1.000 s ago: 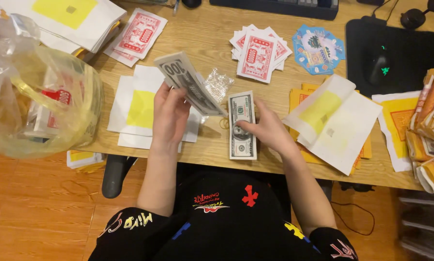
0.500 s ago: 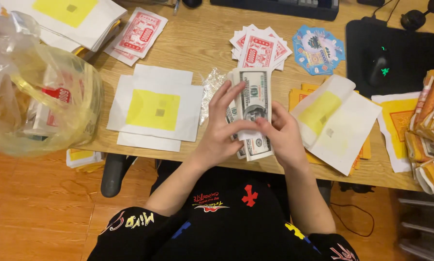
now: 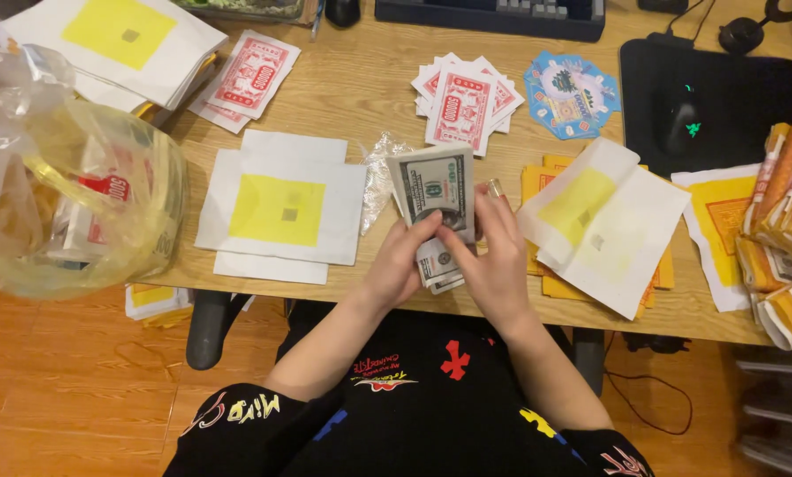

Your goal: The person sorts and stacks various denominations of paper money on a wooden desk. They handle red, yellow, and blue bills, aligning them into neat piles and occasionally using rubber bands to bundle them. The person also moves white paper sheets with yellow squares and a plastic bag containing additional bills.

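Evidently both hands meet over the near edge of the wooden counter (image 3: 361,93), at about 6 o'clock in the view, and share one stack of green banknote-style paper bills (image 3: 434,190). The left hand (image 3: 394,269) has its grip closed round the lower end of the stack, thumb lying across the top bill, which likely keeps the sheets squared. The right hand (image 3: 495,256) is curled against the stack's right edge, fingers closed on it, a ring showing on one finger; held so, it seems to steady or square the bills. The stack stands half raised, its upper end tilted toward 12 o'clock.

At 9 o'clock lie white paper sheets with a yellow square (image 3: 279,209), laid flat and overlapped. A crumpled clear wrapper (image 3: 377,177) sits between them and the bills. At 3 o'clock another white-and-yellow sheet (image 3: 601,221) lies folded over orange papers. Red-printed paper notes (image 3: 463,99) are fanned at 12 o'clock, and a yellowish plastic bag (image 3: 74,208) hangs at far 9 o'clock.
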